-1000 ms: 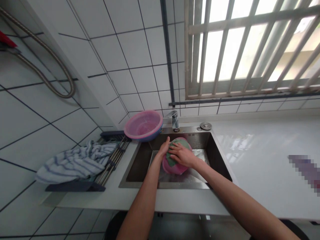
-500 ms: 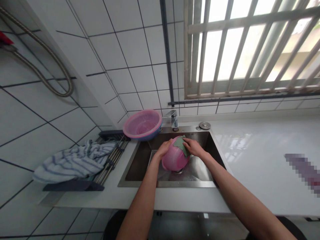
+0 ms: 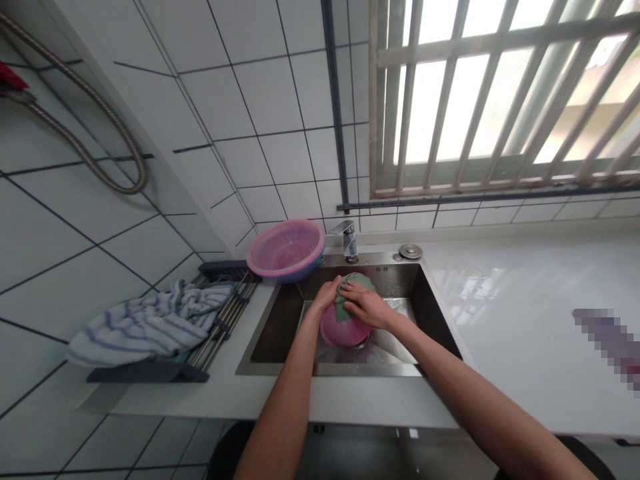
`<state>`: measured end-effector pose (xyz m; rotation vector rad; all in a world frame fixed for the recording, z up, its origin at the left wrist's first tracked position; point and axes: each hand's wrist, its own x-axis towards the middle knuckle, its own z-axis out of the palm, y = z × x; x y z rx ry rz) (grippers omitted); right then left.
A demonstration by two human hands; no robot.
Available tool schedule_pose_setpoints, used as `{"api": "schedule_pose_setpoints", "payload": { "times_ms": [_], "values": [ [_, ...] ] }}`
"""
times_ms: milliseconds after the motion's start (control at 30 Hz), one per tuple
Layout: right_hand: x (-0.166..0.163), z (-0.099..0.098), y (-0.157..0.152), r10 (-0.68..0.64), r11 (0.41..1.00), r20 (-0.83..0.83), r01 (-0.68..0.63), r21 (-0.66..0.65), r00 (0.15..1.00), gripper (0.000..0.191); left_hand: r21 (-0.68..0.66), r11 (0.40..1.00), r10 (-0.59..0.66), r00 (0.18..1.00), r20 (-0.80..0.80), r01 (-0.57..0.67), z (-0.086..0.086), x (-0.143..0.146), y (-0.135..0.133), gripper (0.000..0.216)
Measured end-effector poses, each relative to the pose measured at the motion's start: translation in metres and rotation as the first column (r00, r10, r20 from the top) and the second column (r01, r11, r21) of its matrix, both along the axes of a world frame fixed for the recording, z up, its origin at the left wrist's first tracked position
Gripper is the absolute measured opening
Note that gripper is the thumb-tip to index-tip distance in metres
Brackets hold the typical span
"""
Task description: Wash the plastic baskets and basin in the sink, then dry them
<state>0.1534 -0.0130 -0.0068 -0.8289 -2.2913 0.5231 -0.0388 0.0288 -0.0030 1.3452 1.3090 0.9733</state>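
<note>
A pink plastic strainer basket (image 3: 344, 331) is held upside down inside the steel sink (image 3: 280, 327). My left hand (image 3: 326, 295) grips its far left rim. My right hand (image 3: 367, 305) presses a green scrubbing cloth (image 3: 344, 303) flat on the basket's outer wall, fingers lying over the cloth. Both forearms reach in from the bottom of the view.
A second pink basket nested in a blue bowl (image 3: 287, 249) sits at the sink's back left corner beside the tap (image 3: 348, 240). A striped towel (image 3: 143, 325) lies on a drying rack (image 3: 220, 320) to the left. White counter (image 3: 525, 300) runs right under a barred window.
My right hand with the cloth has slid from the basket's right side back to its top and left. The basket has tipped lower into the sink.
</note>
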Motion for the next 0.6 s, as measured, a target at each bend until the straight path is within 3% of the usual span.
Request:
{"api": "schedule_pose_setpoints", "payload": {
  "times_ms": [133, 300, 433, 600],
  "values": [
    [0.004, 0.004, 0.004, 0.064, 0.998, -0.014, -0.064, 0.0, 0.998, 0.045, -0.017, 1.0, -0.01, 0.999, 0.041, 0.01, 0.0, 0.0, -0.002, 0.055],
    [0.038, -0.006, 0.028, -0.207, 0.975, -0.112, 0.194, -0.113, 0.972, 0.047, -0.02, 0.999, -0.047, 0.992, 0.114, 0.049, 0.001, 0.006, -0.004, 0.06],
    [0.049, -0.007, 0.034, -0.347, 0.935, -0.157, 0.328, -0.136, 0.924, 0.047, 0.011, 0.994, 0.103, 0.989, 0.111, -0.104, -0.001, 0.005, -0.001, 0.063],
    [0.045, -0.005, 0.032, -0.386, 0.923, -0.21, 0.372, -0.104, 0.899, 0.049, -0.021, 0.953, 0.302, 0.944, 0.136, -0.301, -0.008, 0.0, -0.002, 0.063]
  ]
}}
